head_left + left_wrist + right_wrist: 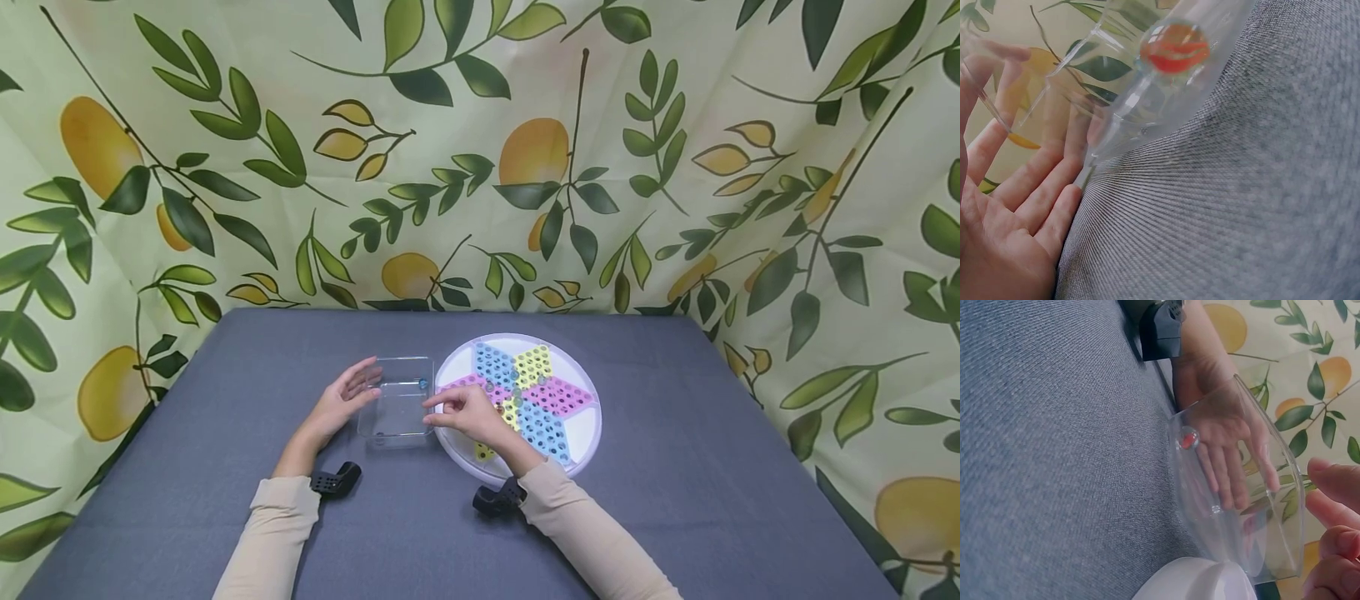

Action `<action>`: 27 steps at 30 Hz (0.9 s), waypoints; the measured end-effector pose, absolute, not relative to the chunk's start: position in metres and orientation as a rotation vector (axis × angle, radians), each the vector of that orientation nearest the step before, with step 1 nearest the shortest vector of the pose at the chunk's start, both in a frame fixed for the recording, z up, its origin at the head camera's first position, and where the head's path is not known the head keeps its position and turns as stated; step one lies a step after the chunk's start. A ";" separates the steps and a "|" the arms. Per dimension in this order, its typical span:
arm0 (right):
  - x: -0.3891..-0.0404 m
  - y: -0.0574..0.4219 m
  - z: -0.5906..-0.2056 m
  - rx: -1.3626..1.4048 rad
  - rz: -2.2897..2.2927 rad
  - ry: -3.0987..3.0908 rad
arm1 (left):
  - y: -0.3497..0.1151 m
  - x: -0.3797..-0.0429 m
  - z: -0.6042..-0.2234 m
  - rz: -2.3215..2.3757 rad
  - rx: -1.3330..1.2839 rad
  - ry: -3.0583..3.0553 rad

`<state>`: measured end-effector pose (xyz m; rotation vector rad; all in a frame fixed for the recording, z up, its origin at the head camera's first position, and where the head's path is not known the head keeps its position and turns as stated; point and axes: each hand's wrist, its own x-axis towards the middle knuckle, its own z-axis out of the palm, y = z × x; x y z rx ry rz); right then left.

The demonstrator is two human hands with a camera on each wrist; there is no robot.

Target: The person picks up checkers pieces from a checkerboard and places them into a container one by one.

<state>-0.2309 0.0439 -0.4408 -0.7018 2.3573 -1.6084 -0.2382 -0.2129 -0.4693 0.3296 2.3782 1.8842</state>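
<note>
A clear plastic box (pixel 401 427) sits on the table, left of a round white board (pixel 585 433) bearing a pink, yellow and blue star pattern with holes. My left hand (pixel 341 404) is at the box's left side, fingers extended along its wall; contact is hard to tell. Inside the box are a blue-looking marble (pixel 422 384) near the right wall and a marble with a red-orange swirl (pixel 1174 47) in a corner. My right hand (pixel 468 412) hovers by the box's right rim, over the board's left part. Its thumb and index finger stand slightly apart, with nothing visible between them.
Several small marbles (pixel 517 392) sit in holes around the board's middle. A grey cloth (pixel 712 483) covers the table. Behind it hangs a leaf-and-fruit patterned curtain (pixel 465 208). Black wrist cameras (pixel 337 481) are strapped to both wrists.
</note>
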 end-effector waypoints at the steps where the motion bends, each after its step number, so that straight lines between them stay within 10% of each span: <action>1: -0.231 0.045 -0.441 -0.712 -1.610 2.355 | -0.213 -0.238 -0.469 1.887 0.329 2.374; 27: -0.233 0.082 -0.437 -0.520 -1.685 2.443 | -0.214 -0.240 -0.472 1.906 0.325 2.355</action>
